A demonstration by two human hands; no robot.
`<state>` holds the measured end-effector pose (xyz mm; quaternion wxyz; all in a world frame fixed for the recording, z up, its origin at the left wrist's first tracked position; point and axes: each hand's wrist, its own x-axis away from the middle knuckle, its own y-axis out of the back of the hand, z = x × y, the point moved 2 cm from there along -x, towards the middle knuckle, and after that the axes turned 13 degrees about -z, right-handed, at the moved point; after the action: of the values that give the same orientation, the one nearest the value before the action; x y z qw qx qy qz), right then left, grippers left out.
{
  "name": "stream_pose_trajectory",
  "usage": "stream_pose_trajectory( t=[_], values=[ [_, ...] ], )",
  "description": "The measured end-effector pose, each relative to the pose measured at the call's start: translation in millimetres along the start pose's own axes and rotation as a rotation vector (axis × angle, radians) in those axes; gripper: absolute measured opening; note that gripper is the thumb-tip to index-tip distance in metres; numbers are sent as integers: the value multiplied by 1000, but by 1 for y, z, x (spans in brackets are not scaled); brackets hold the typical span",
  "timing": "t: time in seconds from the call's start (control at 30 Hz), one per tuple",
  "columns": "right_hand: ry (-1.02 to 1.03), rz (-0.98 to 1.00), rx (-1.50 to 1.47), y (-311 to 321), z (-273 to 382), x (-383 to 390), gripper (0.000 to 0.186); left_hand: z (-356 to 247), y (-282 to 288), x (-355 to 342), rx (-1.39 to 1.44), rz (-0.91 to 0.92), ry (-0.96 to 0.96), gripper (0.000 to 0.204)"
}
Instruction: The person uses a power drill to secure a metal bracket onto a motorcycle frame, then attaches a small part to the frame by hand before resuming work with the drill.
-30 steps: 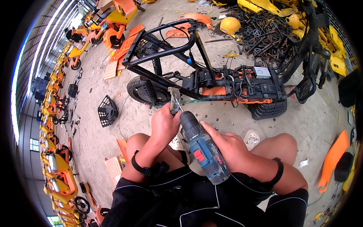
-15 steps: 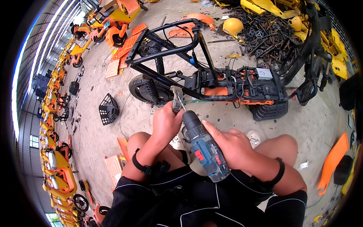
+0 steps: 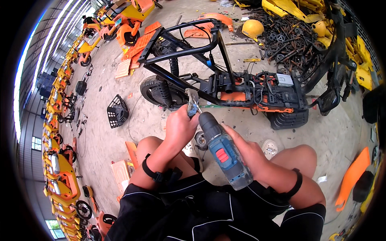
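At frame centre, the right hand [image 3: 245, 150] grips a drill [image 3: 223, 152], likely heavy and rigid. The left hand [image 3: 181, 126] pinches a small, stiff metal part [image 3: 192, 100] at the chuck.

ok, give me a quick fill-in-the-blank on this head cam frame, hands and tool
1. The right hand grips a blue cordless ____.
2. The left hand pinches a small metal part at the tool's ____.
3. A black ____ sits alone on the sandy floor to the person's left.

Missing words: drill; tip; basket

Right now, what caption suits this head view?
Seated person's right hand grips a blue cordless drill; left hand holds a small metal part at its tip.
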<state>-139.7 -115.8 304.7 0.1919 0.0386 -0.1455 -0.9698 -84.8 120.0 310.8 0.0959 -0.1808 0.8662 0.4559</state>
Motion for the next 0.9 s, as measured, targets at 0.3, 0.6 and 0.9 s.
stream_pose_trajectory(
  t=[0.3, 0.6, 0.9],
  values=[
    [220, -19, 228, 9, 7, -5, 108, 0, -1, 0, 5, 16, 12, 24],
    [277, -22, 390, 12, 14, -7, 101, -2, 2, 1, 18, 29, 33, 27],
    [-128, -391, -448, 31, -1, -23, 21, -22, -1, 1, 230, -39, 137, 17]
  ],
)
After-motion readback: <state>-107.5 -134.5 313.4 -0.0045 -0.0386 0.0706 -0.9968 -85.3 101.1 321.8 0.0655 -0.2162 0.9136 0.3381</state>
